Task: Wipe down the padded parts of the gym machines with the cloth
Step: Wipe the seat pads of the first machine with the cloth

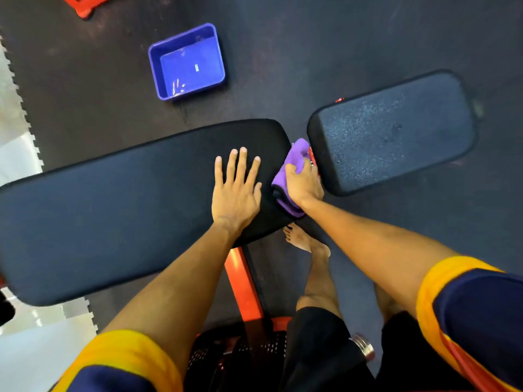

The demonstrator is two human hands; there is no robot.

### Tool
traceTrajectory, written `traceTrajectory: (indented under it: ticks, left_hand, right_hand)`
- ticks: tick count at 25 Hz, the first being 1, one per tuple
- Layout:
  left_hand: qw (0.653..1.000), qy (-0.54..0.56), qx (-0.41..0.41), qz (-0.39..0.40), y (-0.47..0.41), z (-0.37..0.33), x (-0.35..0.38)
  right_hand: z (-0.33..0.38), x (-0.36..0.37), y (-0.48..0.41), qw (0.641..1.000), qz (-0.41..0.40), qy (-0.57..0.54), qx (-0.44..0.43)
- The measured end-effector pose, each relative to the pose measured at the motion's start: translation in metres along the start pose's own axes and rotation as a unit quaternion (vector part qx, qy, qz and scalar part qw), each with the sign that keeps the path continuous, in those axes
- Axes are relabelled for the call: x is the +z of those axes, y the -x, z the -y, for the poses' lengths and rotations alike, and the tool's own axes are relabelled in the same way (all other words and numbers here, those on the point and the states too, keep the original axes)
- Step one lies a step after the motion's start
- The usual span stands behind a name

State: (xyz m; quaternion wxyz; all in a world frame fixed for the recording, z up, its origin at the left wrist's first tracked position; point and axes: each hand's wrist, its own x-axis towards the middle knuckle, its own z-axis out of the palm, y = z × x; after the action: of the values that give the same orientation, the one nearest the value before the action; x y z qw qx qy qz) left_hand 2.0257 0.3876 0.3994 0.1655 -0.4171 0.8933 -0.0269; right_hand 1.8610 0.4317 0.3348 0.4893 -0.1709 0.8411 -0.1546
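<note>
At the far left, pale smooth flooring (19,154) meets dark rubber matting (85,94) along a toothed, jigsaw-cut edge. Over that seam lies the long pad (113,210), a rounded-corner oblong in matte black upholstery with a raised seam around its rim. It runs diagonally up to the right.

Beyond it on the matting sits a blue tub (186,62). It is glossy moulded plastic, rectangular with a rolled lip, and shallow liquid glints inside.

The left hand (236,193) lies flat on the long pad's surface near its right end, fingers straight and slightly spread, holding nothing. Below it an orange-painted metal beam (243,281) runs down under the pad.

The purple cloth (294,159), a soft, fleecy folded wad, is draped over the right end of the long pad, at the narrow gap between the two cushions. The right hand (304,185) is curled over it and grips it, thumb on top and fingertips dipping into the gap.

To the right is the short pad (396,131), the same rounded shape, its black skin grainy and speckled with a dull sheen. A bare foot (300,239) stands on the matting below the gap.
</note>
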Motion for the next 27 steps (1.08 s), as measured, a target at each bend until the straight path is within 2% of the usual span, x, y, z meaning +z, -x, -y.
traceTrajectory:
  ticks: [3,5,7,9,11,12,17,20,22,25,27]
  left_hand:
    - [1.0,-0.009,-0.004,0.009,-0.001,0.0,-0.001]
    - [1.0,-0.006,-0.01,0.011,-0.001,-0.001,-0.001]
    - [1.0,-0.002,-0.009,0.013,-0.001,-0.002,-0.003]
    - [1.0,0.001,-0.008,0.014,-0.002,-0.002,-0.004]
    - [1.0,-0.001,-0.01,0.017,-0.002,-0.001,-0.004]
    - [1.0,-0.001,-0.011,0.018,-0.002,-0.001,-0.003]
    - [0.999,-0.011,-0.012,0.028,-0.003,-0.002,-0.005]
    - [0.999,-0.015,-0.01,0.029,-0.002,-0.001,-0.005]
    - [0.999,-0.012,-0.01,0.029,-0.003,-0.001,-0.006]
    - [0.999,-0.015,-0.01,0.027,-0.002,-0.002,-0.006]
    - [0.999,-0.01,-0.013,0.028,-0.004,-0.001,-0.007]
  right_hand:
    - [-0.029,0.02,0.06,0.992,-0.056,0.067,-0.089]
    - [-0.054,0.029,0.091,0.988,-0.029,0.084,-0.127]
    - [-0.062,0.028,0.081,0.996,-0.016,0.045,-0.081]
    - [-0.053,0.019,0.051,0.997,-0.007,-0.059,0.039]
    - [-0.039,0.009,0.031,0.973,0.008,-0.167,0.158]
    - [-0.034,0.009,0.033,0.965,0.007,-0.186,0.188]
    - [-0.015,0.039,0.108,0.945,0.018,-0.25,0.211]
    - [-0.021,0.035,0.077,0.925,-0.023,-0.28,0.254]
    - [-0.034,0.023,0.044,0.912,-0.019,-0.303,0.276]
    - [-0.034,0.023,0.046,0.923,-0.026,-0.29,0.251]
    - [-0.022,0.035,0.078,0.946,-0.034,-0.245,0.209]
